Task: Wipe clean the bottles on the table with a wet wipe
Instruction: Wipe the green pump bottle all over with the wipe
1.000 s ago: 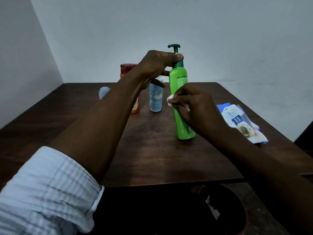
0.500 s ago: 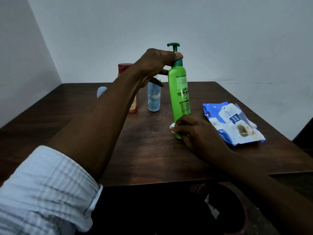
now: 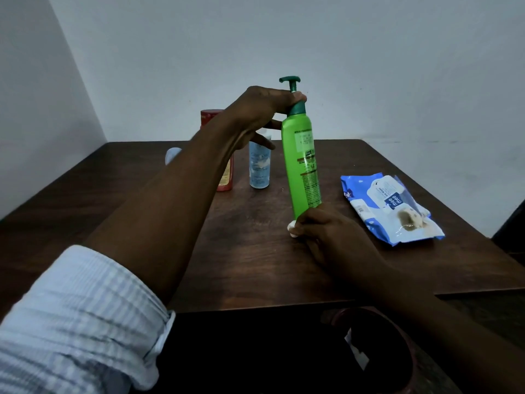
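At seven o'clock, nearest, a striped sleeve (image 3: 79, 317) is rolled up the left arm; at five o'clock a dark bin (image 3: 397, 351) sits below the table (image 3: 255, 265) edge. The right hand (image 3: 326, 234) curls round the foot of the green bottle (image 3: 302, 163), pinching a white wipe (image 3: 292, 228) against it. The bottle is mid-table, leaning slightly. At its three o'clock, apart, lies a blue pack of wipes (image 3: 392, 209). The left hand (image 3: 261, 112) grips the bottle's dark collar under the pump. Beyond, at ten o'clock, stand a blue bottle (image 3: 259, 169) and a red bottle (image 3: 226, 177).
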The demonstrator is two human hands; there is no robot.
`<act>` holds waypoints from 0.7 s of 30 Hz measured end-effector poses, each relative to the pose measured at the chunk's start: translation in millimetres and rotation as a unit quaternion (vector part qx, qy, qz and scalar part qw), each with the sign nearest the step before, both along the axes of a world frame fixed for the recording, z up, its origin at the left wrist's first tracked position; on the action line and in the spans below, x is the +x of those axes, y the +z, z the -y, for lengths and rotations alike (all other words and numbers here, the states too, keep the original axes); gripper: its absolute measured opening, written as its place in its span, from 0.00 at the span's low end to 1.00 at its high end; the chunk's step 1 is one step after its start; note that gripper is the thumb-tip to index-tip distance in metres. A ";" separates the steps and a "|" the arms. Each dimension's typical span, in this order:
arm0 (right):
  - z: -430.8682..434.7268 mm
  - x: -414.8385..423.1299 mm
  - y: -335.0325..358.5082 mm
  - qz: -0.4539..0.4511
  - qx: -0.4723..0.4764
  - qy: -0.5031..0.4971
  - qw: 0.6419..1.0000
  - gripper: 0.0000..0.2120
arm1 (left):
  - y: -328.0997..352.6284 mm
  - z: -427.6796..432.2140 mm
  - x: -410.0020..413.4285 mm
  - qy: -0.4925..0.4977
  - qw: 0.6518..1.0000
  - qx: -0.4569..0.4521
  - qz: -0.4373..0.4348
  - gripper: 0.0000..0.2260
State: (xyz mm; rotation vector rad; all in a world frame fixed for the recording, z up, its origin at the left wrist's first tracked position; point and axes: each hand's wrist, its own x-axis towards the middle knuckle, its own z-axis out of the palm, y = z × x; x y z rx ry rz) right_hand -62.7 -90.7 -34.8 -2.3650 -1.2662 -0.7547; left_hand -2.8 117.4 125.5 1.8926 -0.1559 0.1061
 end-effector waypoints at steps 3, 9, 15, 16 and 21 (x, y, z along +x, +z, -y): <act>0.3 0.9 -1.3 -0.003 0.008 -0.002 1.000 0.10 | -1.5 -0.9 0.6 0.004 1.000 -0.011 0.000 0.13; 1.6 0.8 -5.6 -0.014 0.063 -0.008 0.998 0.08 | -4.0 -7.9 -1.1 0.015 0.998 -0.062 -0.019 0.10; 8.3 5.9 -7.4 -0.047 0.159 0.002 0.986 0.07 | -12.5 -23.7 -3.1 0.022 0.992 -0.118 -0.038 0.09; 10.6 6.4 -7.0 -0.065 0.167 -0.002 0.984 0.09 | -14.4 -26.9 -2.8 0.023 0.991 -0.128 -0.041 0.09; 19.4 8.2 -1.5 -0.147 0.207 -0.024 0.967 0.11 | -23.5 -37.7 -4.2 0.021 0.984 -0.172 -0.047 0.09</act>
